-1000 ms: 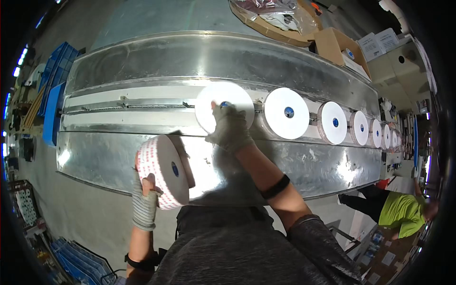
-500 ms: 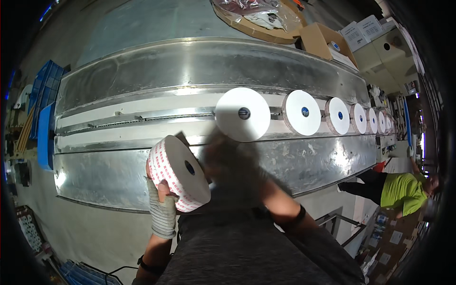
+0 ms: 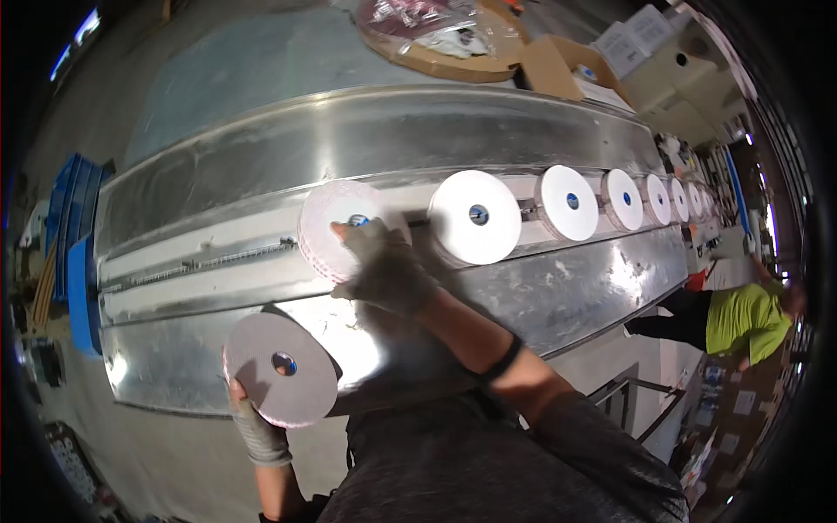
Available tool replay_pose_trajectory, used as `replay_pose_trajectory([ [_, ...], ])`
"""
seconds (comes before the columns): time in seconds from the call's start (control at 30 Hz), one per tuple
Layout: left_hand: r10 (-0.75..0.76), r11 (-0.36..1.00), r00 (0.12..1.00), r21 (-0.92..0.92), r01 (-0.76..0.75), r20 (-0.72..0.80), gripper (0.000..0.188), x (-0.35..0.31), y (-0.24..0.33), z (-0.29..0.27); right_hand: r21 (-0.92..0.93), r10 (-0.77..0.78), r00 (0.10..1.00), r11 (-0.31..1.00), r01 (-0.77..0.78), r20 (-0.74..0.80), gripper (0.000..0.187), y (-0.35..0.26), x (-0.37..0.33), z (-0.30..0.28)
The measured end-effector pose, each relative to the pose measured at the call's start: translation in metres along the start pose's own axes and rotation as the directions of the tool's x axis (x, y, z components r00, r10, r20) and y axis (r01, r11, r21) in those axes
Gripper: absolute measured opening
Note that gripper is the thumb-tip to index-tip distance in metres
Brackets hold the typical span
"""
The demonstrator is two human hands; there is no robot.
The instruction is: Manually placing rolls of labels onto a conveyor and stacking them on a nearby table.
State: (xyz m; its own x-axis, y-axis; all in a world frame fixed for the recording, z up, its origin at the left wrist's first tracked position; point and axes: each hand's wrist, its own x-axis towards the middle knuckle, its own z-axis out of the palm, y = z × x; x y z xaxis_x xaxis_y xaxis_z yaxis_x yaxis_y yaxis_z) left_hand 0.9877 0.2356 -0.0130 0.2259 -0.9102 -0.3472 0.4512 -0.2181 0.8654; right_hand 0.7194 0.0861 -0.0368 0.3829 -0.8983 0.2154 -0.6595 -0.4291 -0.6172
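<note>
My left hand (image 3: 255,427), in a grey knitted glove with bare fingertips, grips the rim of a thick paper roll (image 3: 301,383) over the near steel edge. This roll's flat side faces up and has a blue-lined core. My right hand (image 3: 388,266), gloved too, has hold of another paper roll (image 3: 324,248) on the conveyor track, its fingers over the upper face near the core. Red marks show along the sides of both rolls. Part of the second roll is hidden under the right hand. To its right, a white roll (image 3: 453,222) lies flat on the track.
Several more white rolls (image 3: 567,222) run in a line to the right. Steel side plates (image 3: 261,144) flank the conveyor track. Blue crates (image 3: 74,209) stand at the left end, an open carton (image 3: 558,65) at the far side. A person in a yellow-green shirt (image 3: 741,322) is at right.
A roll now lies on the track under my right hand, which has moved left. My left hand has shifted left and lower, its roll tilting flatter. The rolls in line appear farther right.
</note>
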Motion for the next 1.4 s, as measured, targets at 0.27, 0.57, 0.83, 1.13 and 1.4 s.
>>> replay_pose_trajectory([
  [0.27,0.035,0.964,0.999,0.265,-0.034,0.001,0.069,-0.040,-0.001,0.131,0.089,0.035,0.999,0.995,-0.036,0.016,0.067,0.038,-0.057,-0.050],
  [0.57,-0.009,0.580,0.931,0.761,-0.292,0.364,0.075,-0.069,-0.096,0.293,-0.077,0.028,0.956,0.996,-0.053,-0.291,0.052,0.171,-0.305,-0.309],
  [0.83,0.055,0.507,0.596,0.492,-0.707,0.801,0.072,-0.122,-0.151,0.452,-0.117,0.381,0.836,0.882,-0.457,-0.396,0.053,0.239,-0.343,-0.544],
  [1.13,0.169,-0.025,0.082,0.087,-0.996,0.982,0.081,-0.092,-0.153,0.659,-0.224,0.315,0.612,0.733,-0.643,-0.725,0.072,0.327,-0.366,-0.795],
  [1.4,0.068,-0.432,0.108,0.127,-0.893,0.992,0.086,-0.012,-0.237,0.848,0.494,0.648,0.404,0.758,-0.426,-0.645,0.074,0.468,-0.320,-0.988],
])
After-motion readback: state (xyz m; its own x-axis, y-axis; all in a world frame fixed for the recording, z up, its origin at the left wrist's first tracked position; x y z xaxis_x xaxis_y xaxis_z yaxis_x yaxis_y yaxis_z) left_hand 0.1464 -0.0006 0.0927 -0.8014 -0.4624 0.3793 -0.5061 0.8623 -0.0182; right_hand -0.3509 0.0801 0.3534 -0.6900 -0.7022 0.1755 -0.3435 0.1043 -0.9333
